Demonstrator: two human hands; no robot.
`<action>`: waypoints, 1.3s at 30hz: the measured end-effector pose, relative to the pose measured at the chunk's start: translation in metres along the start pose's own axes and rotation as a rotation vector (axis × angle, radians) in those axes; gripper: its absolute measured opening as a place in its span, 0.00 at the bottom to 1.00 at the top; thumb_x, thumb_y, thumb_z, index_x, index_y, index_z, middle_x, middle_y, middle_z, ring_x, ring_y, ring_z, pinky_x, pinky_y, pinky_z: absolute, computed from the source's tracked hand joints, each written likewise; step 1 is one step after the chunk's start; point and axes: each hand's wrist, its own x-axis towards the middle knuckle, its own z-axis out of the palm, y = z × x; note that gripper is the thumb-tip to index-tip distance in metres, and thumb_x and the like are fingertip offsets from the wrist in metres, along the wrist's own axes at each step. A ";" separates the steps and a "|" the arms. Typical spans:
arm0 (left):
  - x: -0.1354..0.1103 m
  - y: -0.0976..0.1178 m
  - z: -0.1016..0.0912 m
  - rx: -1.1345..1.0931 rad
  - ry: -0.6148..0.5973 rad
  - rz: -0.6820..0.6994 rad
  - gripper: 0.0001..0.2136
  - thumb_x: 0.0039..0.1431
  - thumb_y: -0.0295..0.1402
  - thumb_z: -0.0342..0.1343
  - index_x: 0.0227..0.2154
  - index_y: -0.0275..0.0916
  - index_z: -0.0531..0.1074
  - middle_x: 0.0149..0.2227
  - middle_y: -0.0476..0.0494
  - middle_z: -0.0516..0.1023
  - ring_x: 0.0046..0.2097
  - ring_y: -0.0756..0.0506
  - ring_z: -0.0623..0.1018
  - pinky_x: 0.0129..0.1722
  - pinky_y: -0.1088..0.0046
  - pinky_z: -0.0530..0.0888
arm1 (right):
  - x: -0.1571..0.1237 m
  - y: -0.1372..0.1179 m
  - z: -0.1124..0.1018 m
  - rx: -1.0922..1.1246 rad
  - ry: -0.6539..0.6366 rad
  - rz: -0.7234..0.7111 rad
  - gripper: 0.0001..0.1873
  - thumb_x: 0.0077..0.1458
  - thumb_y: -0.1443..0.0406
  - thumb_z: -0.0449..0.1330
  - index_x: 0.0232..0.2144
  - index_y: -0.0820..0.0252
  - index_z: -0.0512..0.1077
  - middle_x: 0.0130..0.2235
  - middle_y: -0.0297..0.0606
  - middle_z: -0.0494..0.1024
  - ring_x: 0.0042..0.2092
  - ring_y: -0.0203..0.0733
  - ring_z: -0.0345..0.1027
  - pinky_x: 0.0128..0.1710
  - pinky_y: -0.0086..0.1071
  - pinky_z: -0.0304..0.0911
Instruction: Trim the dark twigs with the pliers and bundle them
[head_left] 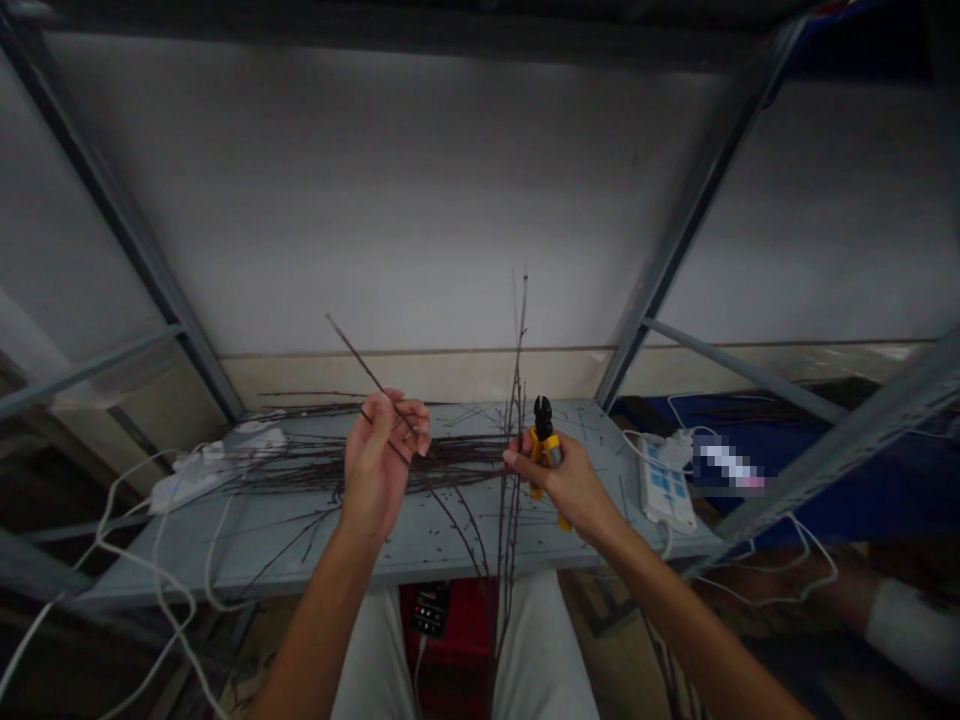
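My left hand (373, 470) is closed round a thin dark twig (354, 352), which slants up to the left, with a short stub beside the thumb. In my right hand (579, 485) are diagonal cutters (543, 412) with black jaws and yellow handles, the jaws pointing up. The thumb and fingers of that same hand also pinch several long, upright twigs (517, 370) that run down past the table edge between my legs. Behind and between both hands, a bundle of twigs (300, 468) lies across the grey table (450, 560). Small cut bits are scattered on it.
White power strips with cables stand left (217, 468) and right (666, 490) on the table. Metal frame posts (690, 210) rise at both sides, before a pale wall (412, 200). Below the edge, a phone (430, 608) rests on something red. Another person's arm (832, 590) shows at right.
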 end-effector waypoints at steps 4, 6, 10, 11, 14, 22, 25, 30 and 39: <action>0.017 -0.002 -0.016 0.271 -0.074 -0.019 0.16 0.57 0.43 0.65 0.39 0.35 0.75 0.32 0.44 0.79 0.19 0.57 0.65 0.19 0.79 0.62 | -0.010 -0.006 0.005 0.210 0.060 0.056 0.21 0.44 0.56 0.73 0.28 0.55 0.64 0.32 0.36 0.79 0.33 0.43 0.72 0.28 0.32 0.64; 0.020 -0.004 -0.016 0.361 -0.096 -0.075 0.17 0.55 0.38 0.68 0.44 0.36 0.74 0.32 0.44 0.81 0.16 0.60 0.58 0.16 0.81 0.54 | -0.013 -0.009 0.011 0.270 0.066 0.076 0.22 0.43 0.56 0.74 0.29 0.55 0.64 0.31 0.35 0.78 0.31 0.41 0.71 0.26 0.31 0.62; 0.016 -0.012 -0.004 0.377 -0.137 -0.188 0.27 0.54 0.35 0.69 0.55 0.41 0.67 0.33 0.43 0.83 0.16 0.60 0.54 0.15 0.82 0.50 | -0.016 -0.012 0.025 0.288 0.056 0.066 0.22 0.44 0.56 0.74 0.28 0.56 0.64 0.29 0.33 0.77 0.31 0.40 0.70 0.29 0.32 0.62; 0.015 -0.014 -0.001 0.370 -0.144 -0.207 0.29 0.53 0.35 0.69 0.56 0.42 0.66 0.34 0.42 0.83 0.16 0.60 0.55 0.15 0.82 0.50 | -0.016 -0.012 0.028 0.283 0.047 0.057 0.21 0.44 0.57 0.74 0.28 0.55 0.64 0.29 0.32 0.77 0.31 0.40 0.70 0.30 0.33 0.62; 0.014 -0.021 0.005 0.371 -0.141 -0.203 0.30 0.50 0.34 0.71 0.55 0.43 0.65 0.36 0.44 0.82 0.17 0.59 0.58 0.15 0.82 0.52 | -0.015 -0.009 0.035 0.273 0.020 0.056 0.22 0.44 0.56 0.73 0.28 0.55 0.62 0.27 0.32 0.77 0.28 0.39 0.68 0.29 0.33 0.61; 0.015 -0.036 0.000 0.306 -0.052 -0.090 0.41 0.48 0.33 0.72 0.61 0.47 0.54 0.37 0.47 0.81 0.17 0.57 0.66 0.15 0.81 0.62 | -0.011 -0.008 0.042 0.290 0.084 0.088 0.26 0.39 0.53 0.76 0.28 0.56 0.65 0.25 0.30 0.75 0.25 0.37 0.64 0.26 0.33 0.61; 0.016 -0.041 -0.005 0.263 -0.031 -0.124 0.39 0.50 0.33 0.71 0.60 0.43 0.54 0.36 0.44 0.82 0.15 0.57 0.65 0.15 0.81 0.61 | -0.010 -0.009 0.043 0.286 0.107 0.085 0.26 0.37 0.53 0.76 0.29 0.56 0.65 0.26 0.30 0.74 0.25 0.37 0.65 0.26 0.33 0.62; 0.018 -0.045 -0.007 0.087 -0.018 -0.192 0.31 0.51 0.29 0.70 0.56 0.37 0.63 0.31 0.45 0.82 0.17 0.58 0.64 0.19 0.82 0.62 | -0.007 -0.006 0.045 0.238 0.145 0.056 0.26 0.37 0.55 0.77 0.31 0.56 0.66 0.27 0.30 0.73 0.28 0.39 0.67 0.27 0.33 0.63; 0.012 -0.047 -0.005 0.035 -0.079 -0.235 0.16 0.52 0.28 0.69 0.44 0.38 0.77 0.43 0.44 0.77 0.32 0.53 0.72 0.20 0.83 0.64 | -0.006 -0.008 0.053 0.271 0.076 0.018 0.21 0.44 0.56 0.73 0.38 0.55 0.72 0.25 0.24 0.65 0.24 0.37 0.66 0.23 0.32 0.63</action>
